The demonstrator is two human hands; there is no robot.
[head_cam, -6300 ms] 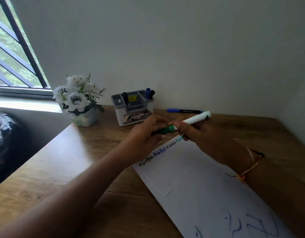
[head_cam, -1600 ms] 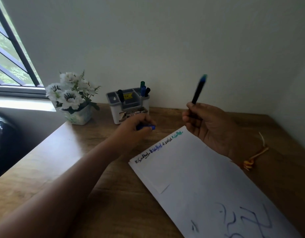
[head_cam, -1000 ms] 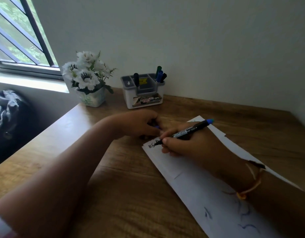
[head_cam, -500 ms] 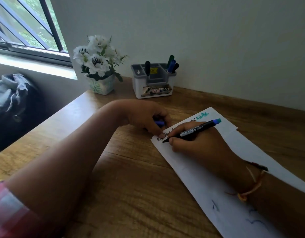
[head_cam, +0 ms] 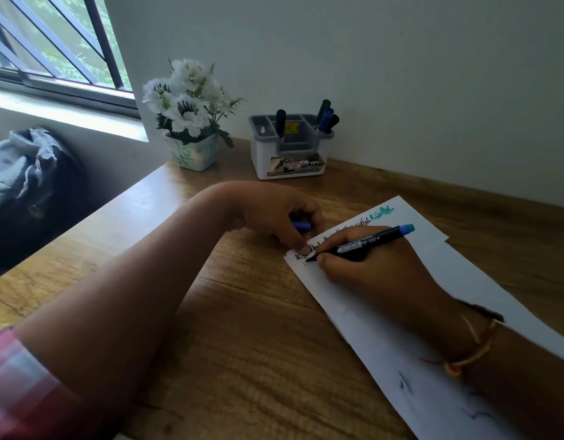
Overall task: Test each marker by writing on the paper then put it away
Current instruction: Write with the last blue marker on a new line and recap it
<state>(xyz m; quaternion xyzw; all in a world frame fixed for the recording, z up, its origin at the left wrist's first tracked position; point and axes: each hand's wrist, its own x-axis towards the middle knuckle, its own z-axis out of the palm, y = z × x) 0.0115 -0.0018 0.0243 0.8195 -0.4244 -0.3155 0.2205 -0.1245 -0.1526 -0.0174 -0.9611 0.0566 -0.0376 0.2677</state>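
The right hand (head_cam: 366, 265) grips a black marker (head_cam: 360, 244) in a writing hold, its tip down on the near-left corner of the white paper (head_cam: 363, 315), its blue-capped tail slanting up to the right. Just left of it, the left hand (head_cam: 274, 214) is curled closed around a small blue cap (head_cam: 301, 225), and one of its fingertips (head_cam: 304, 250) presses on the paper's edge right beside the marker's tip. A line of handwriting runs along the far edge of the sheet, dark at the left and ending in green lettering (head_cam: 382, 214) at the right corner; some loose blue scribbles (head_cam: 404, 384) sit on the near part of the sheet. The paper lies at an angle on the wooden desk (head_cam: 211, 328).

Far back against the wall stands a grey and white organiser (head_cam: 291, 154). One black marker (head_cam: 280, 122) stands in its left compartment, and three markers (head_cam: 326, 117), green, blue and black, stand together in its right one. Left of it sits a pot of white flowers (head_cam: 192, 122), and beyond that the barred window (head_cam: 52, 42). A thread bracelet (head_cam: 471, 350) circles the right wrist, and a pink checked sleeve (head_cam: 17, 385) shows at the near left.
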